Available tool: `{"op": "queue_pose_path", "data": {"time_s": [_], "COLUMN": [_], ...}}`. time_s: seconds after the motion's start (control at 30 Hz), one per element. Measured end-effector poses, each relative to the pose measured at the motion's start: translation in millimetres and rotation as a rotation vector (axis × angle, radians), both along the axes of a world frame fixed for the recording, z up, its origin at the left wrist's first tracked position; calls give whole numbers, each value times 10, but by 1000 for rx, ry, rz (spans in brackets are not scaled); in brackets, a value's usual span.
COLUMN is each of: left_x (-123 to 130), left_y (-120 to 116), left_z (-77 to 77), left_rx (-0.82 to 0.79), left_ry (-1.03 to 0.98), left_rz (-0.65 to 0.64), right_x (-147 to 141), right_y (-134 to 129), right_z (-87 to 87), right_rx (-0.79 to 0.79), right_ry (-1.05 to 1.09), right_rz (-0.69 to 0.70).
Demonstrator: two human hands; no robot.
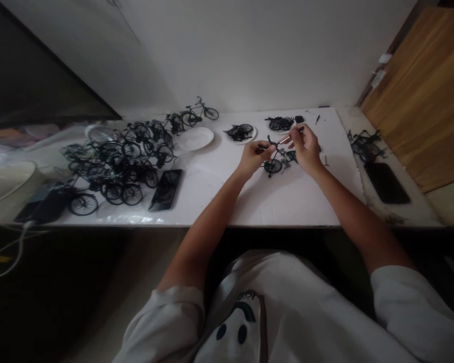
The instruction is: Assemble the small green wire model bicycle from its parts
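My left hand (pixel 256 157) is closed on a small dark model bicycle (pixel 273 165), gripping it near its upper part. One spoked wheel hangs below my fingers, over the white table. My right hand (pixel 304 146) pinches a thin screwdriver (pixel 286 139), whose shaft points left to the part between my left fingertips. Whether the tip touches the bicycle is too small to tell. More small dark parts (pixel 290 156) lie just under my right hand.
Many assembled model bicycles (pixel 117 156) crowd the table's left side, beside a phone (pixel 166 189). A white plate (pixel 195 138) and piles of black parts (pixel 240 132) (pixel 280 123) stand behind my hands. Another phone (pixel 386 183) lies at the right.
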State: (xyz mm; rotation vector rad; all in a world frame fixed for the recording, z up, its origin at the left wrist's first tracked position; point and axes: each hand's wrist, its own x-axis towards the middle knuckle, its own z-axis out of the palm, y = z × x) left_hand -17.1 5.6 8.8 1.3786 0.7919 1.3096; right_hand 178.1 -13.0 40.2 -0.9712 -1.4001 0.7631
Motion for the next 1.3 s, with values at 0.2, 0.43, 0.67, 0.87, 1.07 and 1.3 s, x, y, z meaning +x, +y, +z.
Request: {"op": "queue_pose_path", "data": {"time_s": [0.2,0.43,0.67,0.87,1.07,1.3], "left_x": [-3,-4,1,10,12,11], "left_y": [13,22,16,-20,-18,-22], "left_z": [-27,-43,-32,6,10,22], "left_rx": [-2,2,-6,-26,-40,-51], "left_ry": [-4,5,0,-6,-14,-26], "left_rz": [0,-3,-9,-38,-28,-32], "right_x": [-9,-14,-23,-17,2,-20], "right_y": [-34,-43,-78,-16,82,90], "right_z": [12,14,35,-34,-126,-119], "right_rx": [-23,5,-20,61,110,108], "right_ry": [-24,-31,-54,-40,-18,0], "right_rz": [11,21,-7,-28,7,25]}}
